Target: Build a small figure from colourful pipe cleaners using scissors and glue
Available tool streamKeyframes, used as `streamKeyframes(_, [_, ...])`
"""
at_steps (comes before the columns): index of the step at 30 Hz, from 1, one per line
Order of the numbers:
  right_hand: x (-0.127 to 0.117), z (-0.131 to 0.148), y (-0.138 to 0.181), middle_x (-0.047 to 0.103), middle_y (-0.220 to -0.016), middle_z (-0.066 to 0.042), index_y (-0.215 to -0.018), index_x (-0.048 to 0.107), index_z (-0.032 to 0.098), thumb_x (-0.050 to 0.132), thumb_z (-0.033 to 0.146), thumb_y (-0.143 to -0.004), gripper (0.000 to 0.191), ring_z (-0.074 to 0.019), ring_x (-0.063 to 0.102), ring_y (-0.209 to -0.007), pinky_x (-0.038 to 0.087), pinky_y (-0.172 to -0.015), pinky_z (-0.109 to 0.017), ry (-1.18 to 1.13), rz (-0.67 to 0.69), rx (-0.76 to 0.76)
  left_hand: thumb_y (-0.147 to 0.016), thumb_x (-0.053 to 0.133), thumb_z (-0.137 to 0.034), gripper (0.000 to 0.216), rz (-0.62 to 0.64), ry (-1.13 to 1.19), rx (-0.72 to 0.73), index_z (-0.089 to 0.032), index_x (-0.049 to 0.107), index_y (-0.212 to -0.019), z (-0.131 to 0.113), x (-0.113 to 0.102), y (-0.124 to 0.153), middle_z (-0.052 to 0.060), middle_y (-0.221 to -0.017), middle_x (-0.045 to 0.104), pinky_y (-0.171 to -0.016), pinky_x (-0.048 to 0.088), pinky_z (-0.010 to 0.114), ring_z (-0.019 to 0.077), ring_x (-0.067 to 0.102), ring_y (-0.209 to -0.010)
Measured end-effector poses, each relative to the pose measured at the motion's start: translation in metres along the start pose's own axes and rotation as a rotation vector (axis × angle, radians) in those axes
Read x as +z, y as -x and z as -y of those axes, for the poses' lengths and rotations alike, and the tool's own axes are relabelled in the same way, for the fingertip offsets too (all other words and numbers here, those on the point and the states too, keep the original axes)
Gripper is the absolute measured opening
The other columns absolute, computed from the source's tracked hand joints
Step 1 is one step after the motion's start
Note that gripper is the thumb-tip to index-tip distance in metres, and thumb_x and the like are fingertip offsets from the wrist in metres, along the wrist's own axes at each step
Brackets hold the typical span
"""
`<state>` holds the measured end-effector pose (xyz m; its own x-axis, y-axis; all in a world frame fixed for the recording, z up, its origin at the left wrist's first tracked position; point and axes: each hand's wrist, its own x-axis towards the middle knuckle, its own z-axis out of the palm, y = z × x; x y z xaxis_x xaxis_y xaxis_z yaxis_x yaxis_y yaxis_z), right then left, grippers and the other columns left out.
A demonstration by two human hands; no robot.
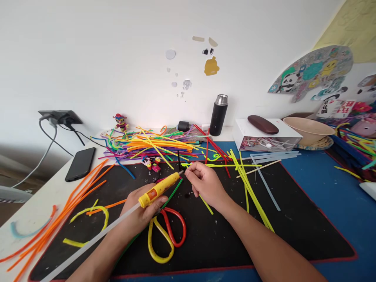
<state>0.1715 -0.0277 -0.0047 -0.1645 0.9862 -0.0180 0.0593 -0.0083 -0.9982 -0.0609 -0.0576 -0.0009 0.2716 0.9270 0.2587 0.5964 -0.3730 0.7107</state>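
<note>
My left hand [136, 209] is wrapped round a yellow hot glue gun [160, 190], whose nozzle points up and to the right. A long whitish glue stick [94, 241] runs out of its back end. Close to the nozzle, my right hand [207, 184] is closed in a pinch; what sits between its fingertips is too small to make out. A green pipe cleaner [174, 192] passes beside my left thumb. Scissors with one red and one yellow handle [160, 252] lie just below, their blades mostly hidden by my left hand.
Orange pipe cleaners [73, 194] lie at left by a phone [80, 164]. Yellow-green ones [249, 188] and pale glue sticks [268, 188] lie at right. Behind are a pipe-cleaner pile [164, 144], small figure [151, 163], black flask [219, 117] and white box [266, 135].
</note>
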Motion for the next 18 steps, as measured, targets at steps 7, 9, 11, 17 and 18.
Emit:
streamKeyframes(7, [0.0003, -0.0003, 0.0007, 0.049, -0.055, 0.011, -0.086, 0.058, 0.022, 0.063, 0.037, -0.094, 0.018, -0.0082, 0.047, -0.036, 0.035, -0.041, -0.022, 0.016, 0.002, -0.002, -0.093, 0.062, -0.05, 0.034, 0.001, -0.032, -0.013, -0.023, 0.068, -0.073, 0.0041, 0.0006, 0.0014, 0.002, -0.059, 0.064, -0.056, 0.047, 0.027, 0.0192, 0.061, -0.057])
streamKeyframes(9, [0.0005, -0.0009, 0.0009, 0.049, -0.054, 0.011, -0.086, 0.058, 0.022, 0.063, 0.037, -0.093, 0.018, -0.0082, 0.047, -0.036, 0.035, -0.041, -0.022, 0.018, 0.002, -0.004, -0.094, 0.062, -0.049, 0.033, -0.002, -0.037, -0.015, -0.022, 0.069, -0.076, 0.0046, 0.0009, 0.0013, 0.002, -0.062, 0.067, -0.057, 0.048, 0.027, 0.0194, 0.063, -0.059])
streamKeyframes(11, [0.0006, -0.001, 0.0012, 0.049, -0.054, 0.011, -0.085, 0.058, 0.022, 0.063, 0.037, -0.093, 0.018, -0.0082, 0.046, -0.036, 0.034, -0.041, -0.022, 0.022, 0.004, -0.005, -0.094, 0.061, -0.049, 0.032, -0.008, -0.039, -0.029, -0.022, 0.069, -0.078, 0.0041, 0.0009, 0.0011, 0.003, -0.067, 0.07, -0.057, 0.048, 0.026, 0.0198, 0.065, -0.062])
streamKeyframes(17, [0.0011, -0.001, 0.0015, 0.049, -0.055, 0.01, -0.086, 0.058, 0.022, 0.062, 0.037, -0.095, 0.017, -0.0081, 0.048, -0.036, 0.034, -0.042, -0.022, 0.027, 0.003, -0.009, -0.094, 0.062, -0.048, 0.029, 0.0, -0.018, -0.007, -0.023, 0.07, -0.08, -0.0009, -0.0001, 0.0002, 0.001, -0.061, 0.066, -0.056, 0.048, 0.026, 0.0189, 0.063, -0.058])
streamKeyframes(18, [0.0012, -0.0012, 0.0015, 0.049, -0.055, 0.01, -0.086, 0.058, 0.022, 0.062, 0.037, -0.094, 0.017, -0.0081, 0.047, -0.036, 0.033, -0.041, -0.022, 0.027, 0.003, -0.009, -0.094, 0.062, -0.047, 0.029, -0.001, -0.014, -0.004, -0.023, 0.071, -0.082, -0.001, -0.0001, 0.0004, 0.001, -0.061, 0.065, -0.056, 0.048, 0.026, 0.0189, 0.063, -0.058])
